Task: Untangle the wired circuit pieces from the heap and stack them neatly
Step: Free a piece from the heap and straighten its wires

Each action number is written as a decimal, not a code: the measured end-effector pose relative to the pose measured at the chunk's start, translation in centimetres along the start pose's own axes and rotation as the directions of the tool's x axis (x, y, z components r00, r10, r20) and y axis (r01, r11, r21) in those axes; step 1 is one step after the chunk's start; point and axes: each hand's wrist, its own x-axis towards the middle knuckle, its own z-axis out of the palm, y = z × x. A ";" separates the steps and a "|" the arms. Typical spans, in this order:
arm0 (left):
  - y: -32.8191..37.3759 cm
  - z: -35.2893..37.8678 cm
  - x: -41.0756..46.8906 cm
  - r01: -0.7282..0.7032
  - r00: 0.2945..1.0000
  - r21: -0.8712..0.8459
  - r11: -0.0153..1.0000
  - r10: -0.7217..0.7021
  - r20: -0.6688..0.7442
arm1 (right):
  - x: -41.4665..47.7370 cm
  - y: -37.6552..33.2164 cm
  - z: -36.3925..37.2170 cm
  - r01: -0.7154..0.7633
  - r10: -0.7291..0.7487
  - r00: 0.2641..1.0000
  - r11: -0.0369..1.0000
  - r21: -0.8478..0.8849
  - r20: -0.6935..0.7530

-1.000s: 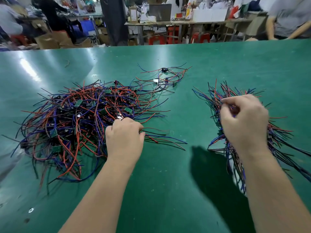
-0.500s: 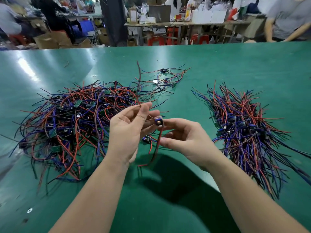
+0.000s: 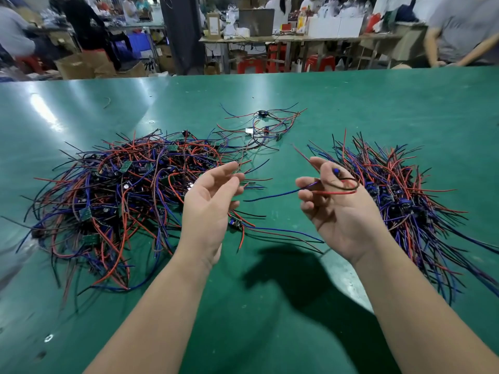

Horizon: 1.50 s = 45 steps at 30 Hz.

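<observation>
Both forearms reach in from the near edge over a green tabletop [image 3: 270, 314]. The hands are raised above it and cast a dark shadow [image 3: 294, 268] between the wrists.

Left hand [image 3: 210, 203]: palm turned inward, fingers loosely spread and relaxed, holding nothing. It hangs over the right edge of the heap.

Right hand [image 3: 340, 211]: palm up, fingers curled, gripping one wired piece [image 3: 336, 173]. Its small blue part sits by the thumb. A black wire and a red wire loop across the fingers; a blue wire trails left into the gap between the hands; a thin red wire sticks out up and to the left.

Loose piece [image 3: 235, 224]: lies flat on the tabletop just below the left hand, its red and blue wires running right.

Heap [image 3: 121, 195]: left of the hands, a wide tangle of red, blue and black wires with small green boards showing through.

Stack [image 3: 405, 190]: right of the right hand, wires lying roughly in line, near to far, dark parts bunched along the middle.

Small cluster [image 3: 266, 128]: a few pieces farther back, between heap and stack, apart from both.

Beyond the far edge: a workbench [image 3: 297, 37] with boxes, red stools [image 3: 249, 65], cardboard boxes [image 3: 81, 64] on the floor, and a person in a grey shirt [image 3: 464, 28] at far right.
</observation>
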 end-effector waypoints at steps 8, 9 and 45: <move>-0.4 -0.4 0.5 0.093 0.983 0.102 0.990 -0.074 -0.170 | -0.2 -0.2 -0.9 -0.145 0.164 0.962 0.984 -0.101 0.218; -0.4 -0.5 0.6 0.100 0.981 0.107 0.989 -0.079 -0.180 | -0.2 -0.2 -1.0 -0.145 0.170 0.959 0.982 -0.122 0.229; -1.5 2.3 -2.5 0.358 0.880 -0.017 0.933 -0.332 0.339 | 0.1 1.7 -0.4 0.179 -0.199 0.980 0.852 -0.492 0.012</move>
